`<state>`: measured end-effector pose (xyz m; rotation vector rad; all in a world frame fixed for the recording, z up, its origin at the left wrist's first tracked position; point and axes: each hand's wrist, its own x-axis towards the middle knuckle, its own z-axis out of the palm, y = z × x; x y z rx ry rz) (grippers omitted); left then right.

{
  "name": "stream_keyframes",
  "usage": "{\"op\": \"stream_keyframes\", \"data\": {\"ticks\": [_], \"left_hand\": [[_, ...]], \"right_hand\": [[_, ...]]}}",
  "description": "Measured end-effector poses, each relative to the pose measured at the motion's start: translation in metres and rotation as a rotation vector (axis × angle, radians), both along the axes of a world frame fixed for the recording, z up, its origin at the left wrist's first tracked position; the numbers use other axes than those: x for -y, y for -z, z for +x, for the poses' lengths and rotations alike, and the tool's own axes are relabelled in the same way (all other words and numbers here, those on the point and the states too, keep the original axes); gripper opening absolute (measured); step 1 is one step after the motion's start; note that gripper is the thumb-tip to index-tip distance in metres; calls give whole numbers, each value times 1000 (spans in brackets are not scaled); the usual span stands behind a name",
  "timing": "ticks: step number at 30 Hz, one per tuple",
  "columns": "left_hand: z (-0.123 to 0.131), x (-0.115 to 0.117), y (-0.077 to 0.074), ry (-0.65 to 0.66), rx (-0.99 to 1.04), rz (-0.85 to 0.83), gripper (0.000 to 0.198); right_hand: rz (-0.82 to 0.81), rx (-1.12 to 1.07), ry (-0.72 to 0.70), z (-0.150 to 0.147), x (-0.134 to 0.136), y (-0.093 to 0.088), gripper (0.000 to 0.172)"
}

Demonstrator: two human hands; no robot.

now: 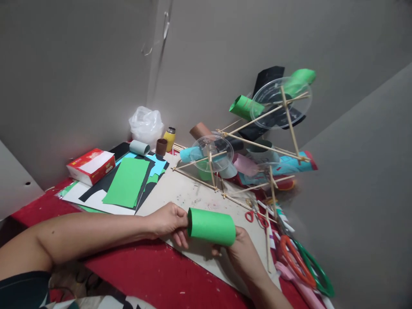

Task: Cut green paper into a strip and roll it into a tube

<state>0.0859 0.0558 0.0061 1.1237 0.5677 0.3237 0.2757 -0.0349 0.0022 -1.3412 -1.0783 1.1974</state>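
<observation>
A green paper tube [212, 226] lies sideways between my two hands, above the front of a grey board [162, 189]. With finger and thumb, my left hand [172, 223] pinches the tube's open left end. My right hand [236, 244] grips its right end from below, and the tube hides some of those fingers. Beyond the tube stand bamboo-stick frames [209, 182] carrying clear plastic discs [222, 161] with coloured paper tubes around them. Red-handled scissors [257, 217] rest on the board, right of the tube.
At left, green paper sheets [127, 182] and black paper lie beside a red tissue pack [92, 165]. Behind are a white plastic bag [146, 124], a yellow bottle [169, 138] and a brown paper tube [161, 147]. Large orange and green loops [298, 262] lie at right. Grey walls enclose the red-covered table.
</observation>
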Motion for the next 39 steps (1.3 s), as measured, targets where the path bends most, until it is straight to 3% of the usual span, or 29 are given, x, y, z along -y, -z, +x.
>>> {"op": "stream_keyframes", "data": {"ticks": [16, 24, 30, 39], "left_hand": [[1, 1, -6, 22, -53, 82, 22], [-2, 1, -9, -76, 1, 138, 15], [-6, 2, -20, -39, 7, 194, 8], [-4, -1, -19, 81, -14, 173, 20]], "right_hand": [[42, 115, 9, -12, 3, -25, 16], [340, 395, -24, -8, 7, -25, 26], [465, 487, -71, -2, 8, -24, 22], [186, 353, -64, -10, 5, -35, 36]]}}
